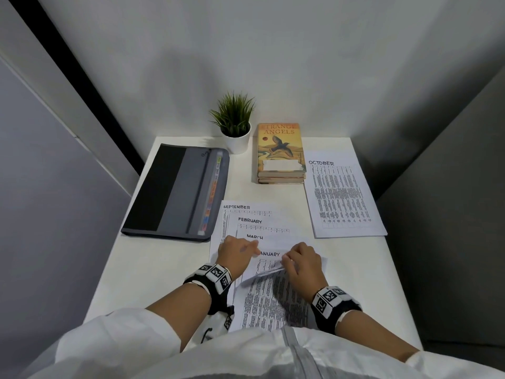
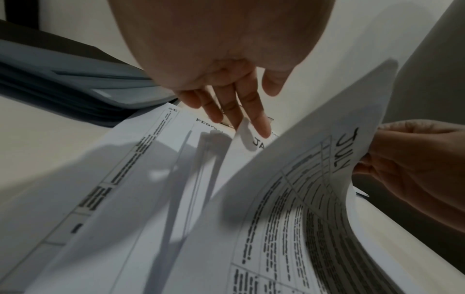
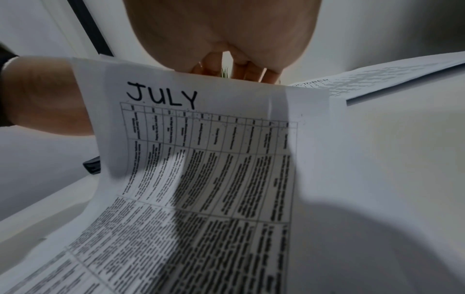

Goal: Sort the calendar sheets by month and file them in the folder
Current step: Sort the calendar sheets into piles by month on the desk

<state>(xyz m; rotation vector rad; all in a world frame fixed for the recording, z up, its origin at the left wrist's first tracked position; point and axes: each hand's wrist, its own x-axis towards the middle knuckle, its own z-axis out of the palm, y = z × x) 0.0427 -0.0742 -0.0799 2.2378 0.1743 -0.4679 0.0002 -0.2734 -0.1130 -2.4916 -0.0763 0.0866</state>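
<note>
Calendar sheets lie fanned in front of me, showing September (image 1: pixel 236 207), February (image 1: pixel 250 221), March (image 1: pixel 254 236) and January (image 1: pixel 270 254). My left hand (image 1: pixel 240 251) (image 2: pixel 234 103) rests on this fan with straight fingers (image 2: pixel 261 127) touching the January sheet (image 2: pixel 259 143). My right hand (image 1: pixel 300 258) (image 3: pixel 226 39) pinches the top edge of the July sheet (image 3: pixel 201 159) (image 2: pixel 314 179), curling it up off the pile. An October sheet (image 1: pixel 341 195) lies apart at the right. The grey and black folder (image 1: pixel 177 192) lies closed flat at the left, coloured tabs along its edge.
A small potted plant (image 1: pixel 235 124) and two stacked books (image 1: pixel 280 151) stand at the back of the white table (image 1: pixel 153 269). Walls close in the table at the back and on both sides.
</note>
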